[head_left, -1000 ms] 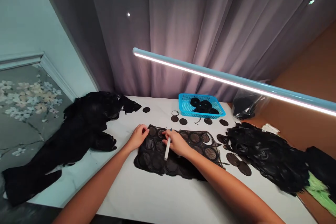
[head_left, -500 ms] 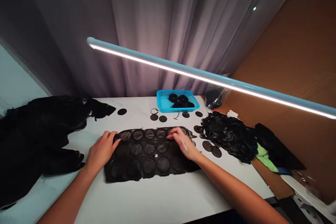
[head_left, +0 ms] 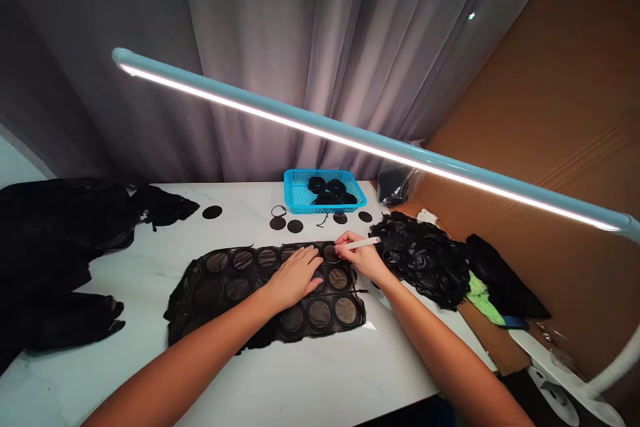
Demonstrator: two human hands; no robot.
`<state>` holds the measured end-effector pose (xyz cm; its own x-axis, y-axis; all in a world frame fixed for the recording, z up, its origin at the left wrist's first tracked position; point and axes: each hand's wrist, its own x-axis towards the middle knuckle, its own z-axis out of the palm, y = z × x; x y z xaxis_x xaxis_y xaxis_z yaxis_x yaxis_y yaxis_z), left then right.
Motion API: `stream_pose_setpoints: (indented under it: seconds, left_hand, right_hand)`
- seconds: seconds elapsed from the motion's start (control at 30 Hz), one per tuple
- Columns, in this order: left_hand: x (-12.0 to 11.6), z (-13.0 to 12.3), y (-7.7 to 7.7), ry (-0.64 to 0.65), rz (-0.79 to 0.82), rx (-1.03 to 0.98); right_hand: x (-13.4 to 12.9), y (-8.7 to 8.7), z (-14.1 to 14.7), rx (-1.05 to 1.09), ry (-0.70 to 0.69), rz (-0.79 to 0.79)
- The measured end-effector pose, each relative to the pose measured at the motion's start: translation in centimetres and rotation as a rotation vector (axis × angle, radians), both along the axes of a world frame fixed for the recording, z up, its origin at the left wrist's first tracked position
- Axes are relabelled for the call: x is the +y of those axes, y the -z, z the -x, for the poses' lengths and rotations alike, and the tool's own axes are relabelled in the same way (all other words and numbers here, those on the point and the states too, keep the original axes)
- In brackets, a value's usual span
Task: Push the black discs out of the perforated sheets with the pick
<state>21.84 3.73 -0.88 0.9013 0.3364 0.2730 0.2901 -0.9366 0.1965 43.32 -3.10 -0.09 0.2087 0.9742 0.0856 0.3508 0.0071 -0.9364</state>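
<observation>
**Dark sheet with circular cut-outs (head_left: 240, 287) on the white tabletop (head_left: 320, 373), centre.**
The left hand (head_left: 295, 277) lay open and flat on it; the right hand (head_left: 363, 260) gripped a white marker (head_left: 360, 242), its tip apparently at a far circle.

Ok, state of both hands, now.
Left hand: open, flat on the black sheet.
Right hand: closed, holding a white pen.

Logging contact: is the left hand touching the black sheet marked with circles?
Touching: head view shows the left hand flat on the black sheet marked with circles.
</observation>
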Motion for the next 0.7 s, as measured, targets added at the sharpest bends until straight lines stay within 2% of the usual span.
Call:
stream_pose_setpoints:
  seconds: [0.1,0.23,0.47,0.7]
  left_hand:
    - [0.1,-1.0,1.0,-0.017,0.015,-0.027]
    - [0.2,-1.0,1.4,-0.023,0.034,-0.047]
    - [0.4,-1.0,1.5,-0.012,0.047,-0.05]
    - [0.5,-1.1,1.2,-0.004,0.029,-0.023]
  right_hand:
    - [0.3,0.6,-0.3,-0.017,-0.03,0.03]
    - [0.3,1.1,-0.6,-0.081,-0.02,0.037]
    - [0.5,0.7,-0.4,-0.117,-0.062,0.006]
    - [0.4,0.5,-0.2,-0.161,-0.041,0.001]
